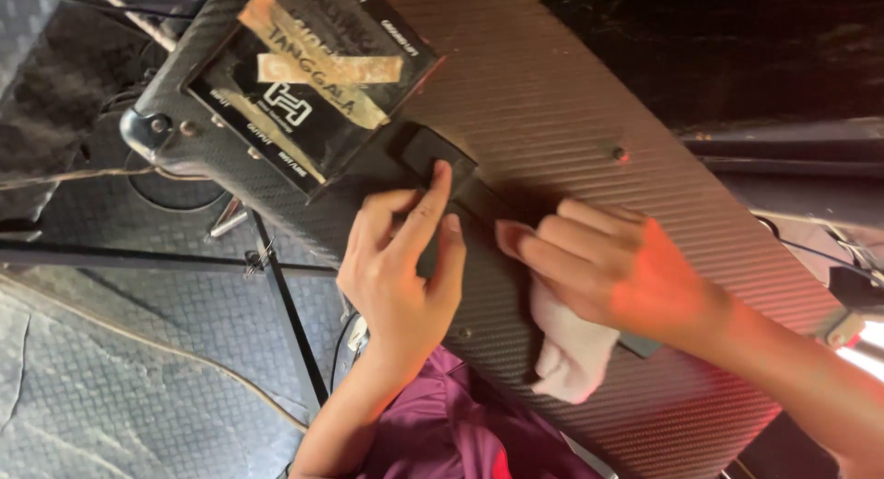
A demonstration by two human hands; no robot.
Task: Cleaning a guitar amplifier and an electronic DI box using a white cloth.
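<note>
Carbon-weave panel [589, 120]: a large, long board with a dark ribbed carbon-fibre pattern, running diagonally from upper left to lower right across the view and lying over the person's lap, where a maroon garment [442, 433] shows beneath its lower edge. Two small round fasteners sit on its face, one near the upper middle [619, 154] and one near the lower edge [463, 333]. Control plate [308, 74]: a black rectangular plate with white markings at the panel's upper-left end, crossed by two strips of worn tan tape [322, 66]. Floor [110, 387]: dark textured matting to the left, with thin black bars and a pale cord lying across it. Right hand [612, 267]: laid flat on the panel, fingers extended and close together, pressing a pale pink cloth [569, 350] that bunches out beneath the palm toward the panel's lower edge. Left hand [401, 267]: fingers partly spread, index fingertip resting on a black strap [440, 161], the remaining fingers lying on the panel just beside it; it grasps nothing. Black strap: a flat dark band starting just beside the control plate and passing under both hands.
</note>
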